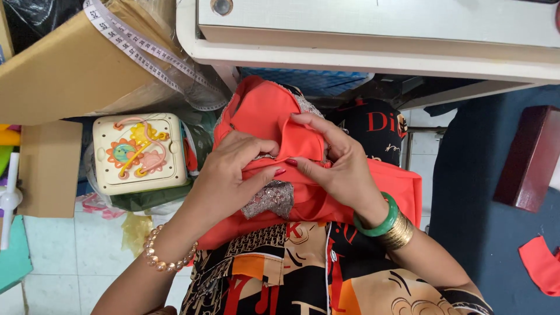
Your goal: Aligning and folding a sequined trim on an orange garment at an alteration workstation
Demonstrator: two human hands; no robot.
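Note:
An orange-red garment (262, 111) with a silver sequined patch (271, 198) lies bunched on my lap. My left hand (230, 175) grips the fabric from the left, thumb pressed on a fold. My right hand (332, 160) pinches a raised fold of the same cloth from the right. The fingertips of both hands meet near the middle of the garment. A pearl bracelet sits on my left wrist; a green bangle and gold bangles sit on my right wrist.
A white table edge (361, 55) runs across the top. A cardboard box (70, 70) with a measuring tape (146, 52) sits upper left, a cream toy cube (140, 153) below it. A dark red box (531, 157) and an orange scrap (542, 265) lie on blue cloth at right.

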